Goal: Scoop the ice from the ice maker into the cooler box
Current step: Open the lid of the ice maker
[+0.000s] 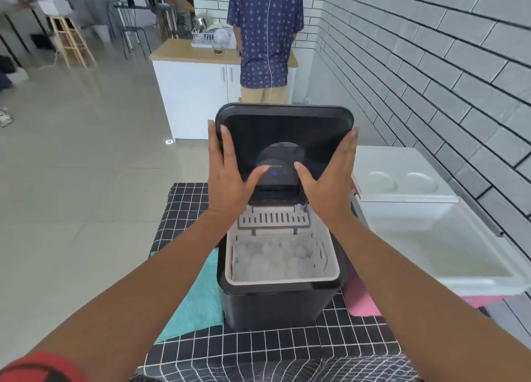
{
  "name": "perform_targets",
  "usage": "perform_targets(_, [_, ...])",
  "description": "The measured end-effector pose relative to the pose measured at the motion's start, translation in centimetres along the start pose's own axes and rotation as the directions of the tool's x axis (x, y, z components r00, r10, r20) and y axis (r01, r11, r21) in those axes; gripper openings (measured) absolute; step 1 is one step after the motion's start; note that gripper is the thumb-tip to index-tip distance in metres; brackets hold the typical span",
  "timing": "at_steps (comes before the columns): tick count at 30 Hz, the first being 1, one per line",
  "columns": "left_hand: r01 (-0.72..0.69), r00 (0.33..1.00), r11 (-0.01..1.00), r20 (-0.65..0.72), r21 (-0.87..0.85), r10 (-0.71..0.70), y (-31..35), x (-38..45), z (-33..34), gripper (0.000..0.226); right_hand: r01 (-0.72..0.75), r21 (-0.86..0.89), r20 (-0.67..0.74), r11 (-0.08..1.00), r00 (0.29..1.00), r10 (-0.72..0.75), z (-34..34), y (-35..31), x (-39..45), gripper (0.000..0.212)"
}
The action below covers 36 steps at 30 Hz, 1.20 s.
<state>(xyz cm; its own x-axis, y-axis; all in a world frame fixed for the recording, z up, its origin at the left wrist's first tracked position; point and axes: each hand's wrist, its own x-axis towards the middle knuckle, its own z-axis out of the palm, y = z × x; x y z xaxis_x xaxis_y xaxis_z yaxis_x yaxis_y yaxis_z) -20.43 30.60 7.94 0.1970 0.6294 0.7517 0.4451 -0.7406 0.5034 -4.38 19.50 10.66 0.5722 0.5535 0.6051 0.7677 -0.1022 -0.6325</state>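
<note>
Both hands up on the ice maker lid (284,140), which stands raised and tilted back. Left hand (230,177): fingers straight, flat against the lid's left edge, thumb spread across its inner face. Right hand (330,177): same on the right edge, fingers straight, thumb out toward the middle. Neither is curled round anything; they press the lid from both sides.

Ice maker (278,295): black body, stands about mid-bench on a black cloth with white grid (258,350), toward the far edge. Blue indicator light (274,175) visible between the two thumbs. Inside, a white basket (334,272) filled with ice (273,258), a slotted tray just behind it.

Cooler box (431,255): white, open, just beside the ice maker at the bench's right edge, against the grey brick wall (431,51). Its lid (402,177) is tipped back at the far side. Cannot tell whether it holds any ice.

Teal cloth (198,295) lies under the ice maker's left side, pink cloth (359,298) between ice maker and cooler.

Beyond the bench: a person in a patterned blue shirt (265,33) at a white cabinet (195,99).
</note>
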Motion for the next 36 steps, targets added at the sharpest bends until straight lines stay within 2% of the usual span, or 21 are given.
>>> perform_targets(6, [-0.022,0.999,0.992,0.046,0.126,0.017,-1.9,-0.3,1.2,0.097,0.025,-0.082,0.026,0.996,0.999,-0.023,1.1,0.7,0.7,0.096])
perform_targets(11, [-0.073,0.987,0.989,0.152,0.126,0.053,-2.9,-0.6,1.8,0.090,0.072,-0.212,0.115,0.975,0.992,-0.049,2.0,1.8,0.2,0.086])
perform_targets(15, [-0.062,0.988,0.985,0.150,0.161,0.037,-2.8,-0.6,2.0,0.088,0.088,-0.302,0.142,0.949,0.989,-0.047,2.3,2.4,-0.2,0.081])
perform_targets(21, [-0.091,0.985,0.974,0.163,0.206,0.058,-2.4,-0.8,1.2,0.081,0.101,-0.330,0.144,0.938,0.988,-0.056,2.1,2.6,-0.6,0.078])
perform_targets(25, [-0.123,0.984,0.983,0.145,0.136,0.103,-0.3,-1.1,0.8,0.068,0.133,-0.246,0.175,0.960,0.980,-0.091,0.7,3.3,-1.3,0.072])
perform_targets(29, [-0.062,0.988,0.998,0.139,-0.020,0.064,3.4,-1.2,1.1,0.061,0.110,-0.175,0.161,0.978,0.984,-0.081,-2.1,5.3,-1.8,0.068])
perform_targets(32, [0.004,0.989,0.991,0.150,-0.131,0.015,7.5,-1.5,2.1,0.059,0.108,-0.190,0.153,0.976,0.985,-0.079,-4.9,7.4,-1.8,0.065])
perform_targets(36, [0.012,0.974,0.977,0.223,-0.212,0.037,13.2,-2.6,4.6,0.058,0.149,-0.264,0.144,0.953,0.983,-0.114,-8.5,10.8,-1.4,0.057])
